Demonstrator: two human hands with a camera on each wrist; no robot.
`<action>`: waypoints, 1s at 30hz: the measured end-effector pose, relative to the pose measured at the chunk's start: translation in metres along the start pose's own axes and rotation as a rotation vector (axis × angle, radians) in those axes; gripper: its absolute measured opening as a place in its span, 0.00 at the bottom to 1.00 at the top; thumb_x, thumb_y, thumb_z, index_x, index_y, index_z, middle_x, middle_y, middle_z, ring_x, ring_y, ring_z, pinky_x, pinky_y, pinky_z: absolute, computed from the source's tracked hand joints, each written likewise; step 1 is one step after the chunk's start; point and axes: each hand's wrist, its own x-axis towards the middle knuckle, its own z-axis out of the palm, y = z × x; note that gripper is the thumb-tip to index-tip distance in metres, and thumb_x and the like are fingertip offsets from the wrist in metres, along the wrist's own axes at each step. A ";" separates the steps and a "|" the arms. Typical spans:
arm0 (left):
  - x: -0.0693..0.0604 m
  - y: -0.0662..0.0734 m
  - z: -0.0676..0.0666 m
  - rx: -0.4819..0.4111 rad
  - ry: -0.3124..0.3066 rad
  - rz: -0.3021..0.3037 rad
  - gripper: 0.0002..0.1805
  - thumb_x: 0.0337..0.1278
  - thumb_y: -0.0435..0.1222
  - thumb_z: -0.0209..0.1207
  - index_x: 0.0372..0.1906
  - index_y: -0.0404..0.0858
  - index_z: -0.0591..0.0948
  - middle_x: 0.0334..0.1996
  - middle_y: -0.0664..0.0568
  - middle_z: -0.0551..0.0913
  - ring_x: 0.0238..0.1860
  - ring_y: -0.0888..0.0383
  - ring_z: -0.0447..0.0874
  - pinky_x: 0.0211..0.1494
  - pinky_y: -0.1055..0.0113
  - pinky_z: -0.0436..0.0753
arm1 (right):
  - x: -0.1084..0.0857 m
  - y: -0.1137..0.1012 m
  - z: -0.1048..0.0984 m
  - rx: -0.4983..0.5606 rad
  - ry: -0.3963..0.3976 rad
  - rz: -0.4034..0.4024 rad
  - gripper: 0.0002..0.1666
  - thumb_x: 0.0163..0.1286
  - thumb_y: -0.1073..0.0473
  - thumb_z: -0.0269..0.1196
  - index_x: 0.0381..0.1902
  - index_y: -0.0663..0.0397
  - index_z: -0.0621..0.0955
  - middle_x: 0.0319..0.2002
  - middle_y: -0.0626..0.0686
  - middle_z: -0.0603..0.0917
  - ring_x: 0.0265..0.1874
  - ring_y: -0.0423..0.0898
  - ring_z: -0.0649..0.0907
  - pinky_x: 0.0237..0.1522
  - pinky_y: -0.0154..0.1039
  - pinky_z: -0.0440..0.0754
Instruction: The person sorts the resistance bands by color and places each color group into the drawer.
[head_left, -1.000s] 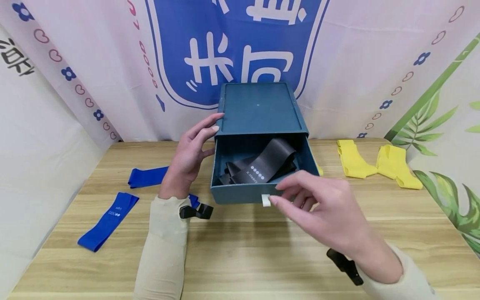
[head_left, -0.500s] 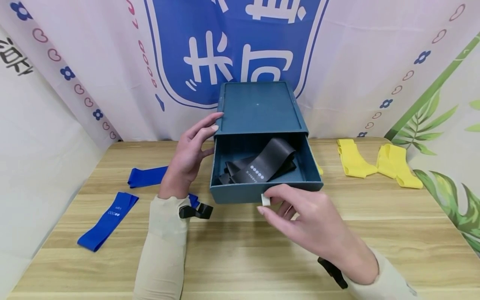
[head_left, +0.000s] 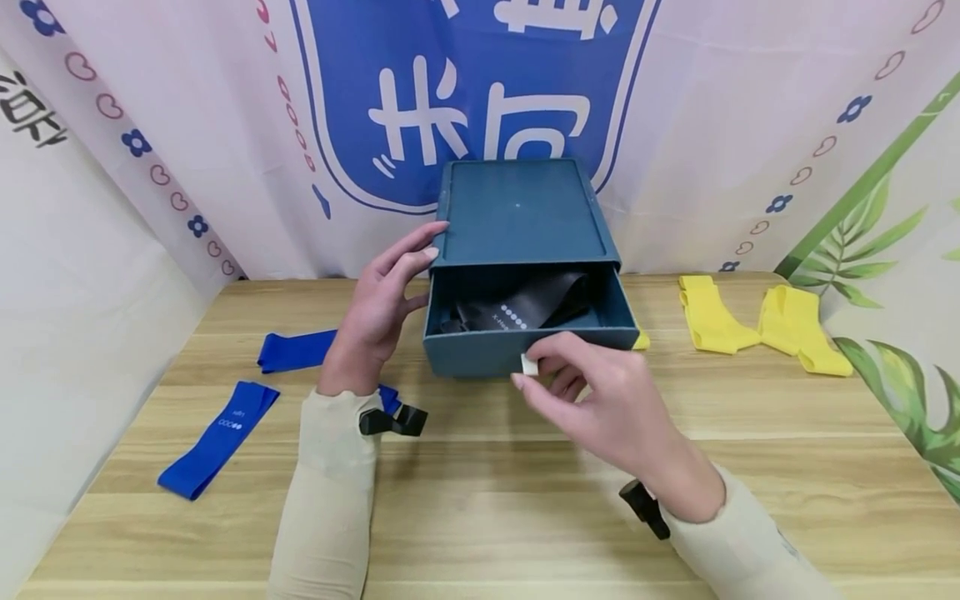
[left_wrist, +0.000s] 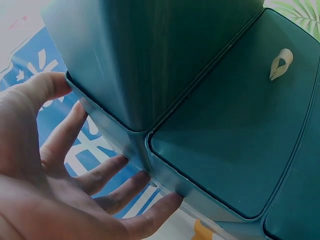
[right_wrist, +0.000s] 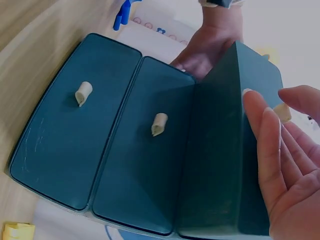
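A dark teal drawer cabinet stands on the table with its top drawer partly out. Inside lies a folded black resistance band marked "X-Heavy". My left hand rests against the cabinet's left side; the left wrist view shows its spread fingertips touching the casing. With thumb and index finger on either side, my right hand is at the drawer's white pull tab. Up close in the right wrist view, its fingertips are by the tab and the drawer front.
Blue resistance bands lie on the wooden table at left, one partly behind the left arm. Yellow bands lie at right. Below the top drawer are closed drawers with pull tabs. A printed curtain hangs behind.
My right hand has come to the pull tab, and the top drawer has slid partway back into the cabinet, covering more of the black band. The left hand has stayed in place.
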 end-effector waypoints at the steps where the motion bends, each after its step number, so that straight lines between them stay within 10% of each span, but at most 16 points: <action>1: 0.000 0.000 0.000 0.000 0.001 -0.002 0.24 0.80 0.47 0.56 0.75 0.55 0.79 0.83 0.62 0.67 0.81 0.49 0.62 0.80 0.31 0.67 | 0.002 0.002 0.001 0.000 -0.001 0.019 0.14 0.61 0.67 0.79 0.41 0.55 0.85 0.28 0.46 0.89 0.24 0.33 0.85 0.29 0.24 0.84; 18: 0.001 0.001 -0.001 -0.003 -0.012 0.013 0.25 0.82 0.45 0.54 0.77 0.51 0.77 0.84 0.60 0.66 0.82 0.48 0.62 0.79 0.28 0.65 | 0.040 0.039 0.019 0.051 0.071 0.229 0.10 0.67 0.61 0.77 0.42 0.56 0.87 0.30 0.51 0.91 0.25 0.39 0.87 0.33 0.32 0.88; 30: 0.000 0.001 0.002 -0.001 -0.010 0.018 0.25 0.81 0.46 0.56 0.76 0.53 0.78 0.84 0.61 0.65 0.81 0.48 0.62 0.78 0.28 0.67 | 0.035 0.043 0.022 0.002 0.096 0.237 0.16 0.67 0.61 0.77 0.43 0.59 0.80 0.27 0.52 0.86 0.22 0.40 0.84 0.30 0.30 0.84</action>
